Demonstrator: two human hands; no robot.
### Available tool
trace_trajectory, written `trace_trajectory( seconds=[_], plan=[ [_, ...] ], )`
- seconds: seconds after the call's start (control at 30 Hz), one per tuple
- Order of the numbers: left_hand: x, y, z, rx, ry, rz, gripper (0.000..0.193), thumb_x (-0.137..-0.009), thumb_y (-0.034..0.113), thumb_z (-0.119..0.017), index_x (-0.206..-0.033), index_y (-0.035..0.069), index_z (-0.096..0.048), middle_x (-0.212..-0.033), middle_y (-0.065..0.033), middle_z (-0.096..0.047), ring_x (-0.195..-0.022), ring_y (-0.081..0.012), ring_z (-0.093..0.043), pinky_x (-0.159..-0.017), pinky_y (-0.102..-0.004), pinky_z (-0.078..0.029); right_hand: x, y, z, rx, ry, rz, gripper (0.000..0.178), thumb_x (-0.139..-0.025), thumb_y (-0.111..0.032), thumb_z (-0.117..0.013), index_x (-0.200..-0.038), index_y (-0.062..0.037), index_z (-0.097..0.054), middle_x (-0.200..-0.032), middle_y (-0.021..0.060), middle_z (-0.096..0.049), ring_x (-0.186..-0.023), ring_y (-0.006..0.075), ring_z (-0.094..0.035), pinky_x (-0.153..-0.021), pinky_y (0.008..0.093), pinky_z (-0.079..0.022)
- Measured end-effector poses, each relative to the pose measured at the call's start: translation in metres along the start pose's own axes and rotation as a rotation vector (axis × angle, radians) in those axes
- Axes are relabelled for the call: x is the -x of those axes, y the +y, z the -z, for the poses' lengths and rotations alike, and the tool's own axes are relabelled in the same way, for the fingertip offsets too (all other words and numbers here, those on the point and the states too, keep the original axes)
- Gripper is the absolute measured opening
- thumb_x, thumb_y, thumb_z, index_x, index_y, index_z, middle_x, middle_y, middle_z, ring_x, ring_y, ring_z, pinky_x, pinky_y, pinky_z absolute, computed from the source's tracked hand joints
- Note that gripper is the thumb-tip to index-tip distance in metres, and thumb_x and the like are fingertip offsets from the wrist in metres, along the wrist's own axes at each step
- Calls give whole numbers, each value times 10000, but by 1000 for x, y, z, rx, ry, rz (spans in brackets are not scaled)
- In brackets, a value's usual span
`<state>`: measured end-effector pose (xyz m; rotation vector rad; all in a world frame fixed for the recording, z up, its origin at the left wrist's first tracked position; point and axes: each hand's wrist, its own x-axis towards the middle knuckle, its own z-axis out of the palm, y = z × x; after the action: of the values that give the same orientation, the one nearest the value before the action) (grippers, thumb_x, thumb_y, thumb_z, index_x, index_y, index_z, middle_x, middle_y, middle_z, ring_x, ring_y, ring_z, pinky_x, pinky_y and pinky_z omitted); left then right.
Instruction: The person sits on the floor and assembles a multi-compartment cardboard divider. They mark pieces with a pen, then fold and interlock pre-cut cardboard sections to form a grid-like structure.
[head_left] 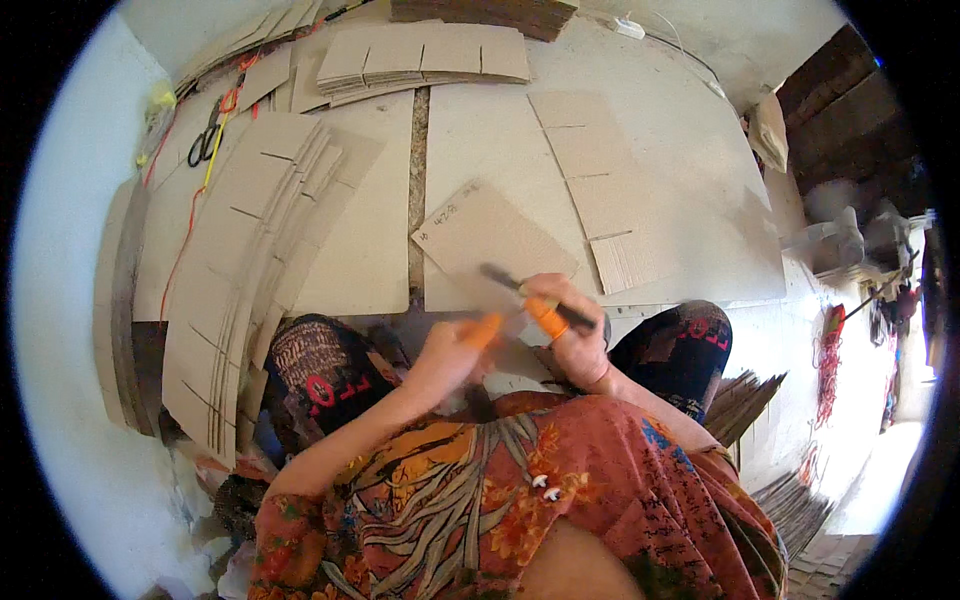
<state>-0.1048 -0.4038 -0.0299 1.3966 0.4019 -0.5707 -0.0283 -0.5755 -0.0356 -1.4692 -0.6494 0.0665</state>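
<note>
Head view, person seated on the floor, knees apart in dark patterned trousers, patterned orange top

Right hand (575, 345): fingers closed around a dark-bladed tool with an orange handle (545, 312); its dark end points up-left over a loose cardboard sheet (490, 235), which lies flat on the floor just ahead of the knees. Tool sits between the two hands, above the lap

Left hand (445, 355): fingers curled around a second orange piece (483, 328), blurred; cannot tell whether it is part of the same tool or separate. The two hands are near each other, fingertips almost meeting

Surroundings: tall fanned stack of slotted cardboard blanks (235, 280) to the left of the left knee; another flat stack (425, 55) at the far side; a strip of creased panels (600, 190) to the right; scissors (205, 140) with red and yellow cords at far left
</note>
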Motion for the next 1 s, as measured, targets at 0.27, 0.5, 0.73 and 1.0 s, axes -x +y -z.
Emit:
trace_trajectory(
  seconds=[0.27,0.5,0.73,1.0],
  plan=[
    [-2,-16,3,785,122,-198,319,-949,307,-415,-1026,16,-521,-874,-89,-575,-754,-186,-559,-682,-346,-478,-9,-22,-15,464,-466,336,567,-625,29,-669,-1159,-17,-484,-1161,163,-518,-1094,381,-475,-909,453,-389],
    [1,-14,-4,522,306,-80,218,-903,237,-519,-900,20,-540,-710,-30,-485,-578,-131,-461,-571,-324,-460,2,17,25,1037,-151,-7,468,-744,-96,-644,-1179,-11,-493,-1302,226,-395,-1208,420,-342,-977,488,-316],
    [-8,-8,-16,320,404,-85,249,-858,257,-602,-783,31,-529,-542,19,-427,-386,-76,-342,-347,-246,-296,6,10,16,1108,-204,17,402,-782,-192,-622,-1132,-17,-528,-1282,238,-406,-1182,416,-369,-949,496,-313],
    [-7,-19,-5,185,491,-84,164,-767,147,-662,-821,39,-551,-581,11,-475,-443,-92,-416,-369,-252,-319,7,1,8,975,-177,26,366,-753,-187,-641,-1078,-36,-566,-1223,211,-465,-1121,388,-429,-918,468,-349]
  ],
)
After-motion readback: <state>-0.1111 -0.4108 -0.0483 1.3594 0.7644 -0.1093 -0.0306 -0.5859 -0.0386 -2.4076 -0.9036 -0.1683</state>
